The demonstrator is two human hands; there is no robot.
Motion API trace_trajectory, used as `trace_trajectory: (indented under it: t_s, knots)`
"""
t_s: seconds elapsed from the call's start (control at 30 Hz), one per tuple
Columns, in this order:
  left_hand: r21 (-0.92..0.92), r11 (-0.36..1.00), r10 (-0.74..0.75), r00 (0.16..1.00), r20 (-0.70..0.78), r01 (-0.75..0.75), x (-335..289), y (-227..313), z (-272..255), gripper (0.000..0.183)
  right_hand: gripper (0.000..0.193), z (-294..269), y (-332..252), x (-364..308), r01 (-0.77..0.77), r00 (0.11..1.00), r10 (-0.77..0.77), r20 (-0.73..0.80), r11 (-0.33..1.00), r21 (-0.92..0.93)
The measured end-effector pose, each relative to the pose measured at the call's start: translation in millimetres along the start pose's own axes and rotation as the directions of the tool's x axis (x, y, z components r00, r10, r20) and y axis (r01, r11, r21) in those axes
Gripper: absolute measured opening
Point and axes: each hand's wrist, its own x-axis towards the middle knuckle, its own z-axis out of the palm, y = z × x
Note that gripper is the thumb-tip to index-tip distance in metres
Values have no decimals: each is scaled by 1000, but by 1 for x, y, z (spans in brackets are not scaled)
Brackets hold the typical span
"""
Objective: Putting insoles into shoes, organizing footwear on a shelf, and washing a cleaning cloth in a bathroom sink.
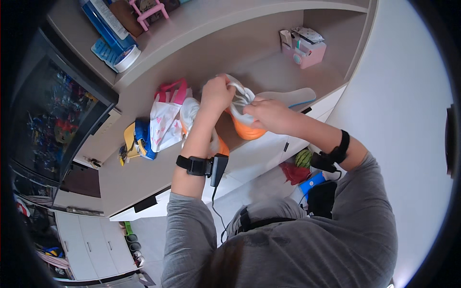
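At the far left, a glass-fronted case (60, 117) shows small coloured figures behind the pane. Above it, a blue bottle (105, 29) leans on the upper shelf (192, 41); it has a pale label whose print is too small to read. On the surface (115, 185) come a yellow-and-blue bag (140, 140) and a white bag (165, 124) with pink handles and a pink pattern. Just beside that, partly behind the left forearm, is a white-and-orange shoe (188, 109).

The left hand (217, 93) has its fingers closed on the white rim of the second shoe (248, 128), which is held over the surface near its front edge. The right hand (270, 115) rests against the opening's other side, fingers drawn narrow (whether they grip anything inside cannot be told). The step in hand seems to be working at that opening; the next move probably calls for a steady rim.

Farther right lie a pale insole (301, 97) with a blue edge and, behind it, a pink box (309, 54); no lettering is legible there.
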Motion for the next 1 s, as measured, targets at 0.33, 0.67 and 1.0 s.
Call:
trace_trajectory:
  t_s: [0.33,0.67,1.0]
  knots:
    - [-299,954,-23,1000,19,28,-39,-56,-32,35,33,24,44,25,36,987,-22,-161,995,90]
    - [-126,963,-233,971,47,238,-121,-83,-36,34,31,3,-2,34,110,988,-117,-99,991,-70]
    - [-208,931,-317,947,-55,300,-130,-90,-27,19,35,71,-53,93,-186,981,162,107,945,268]
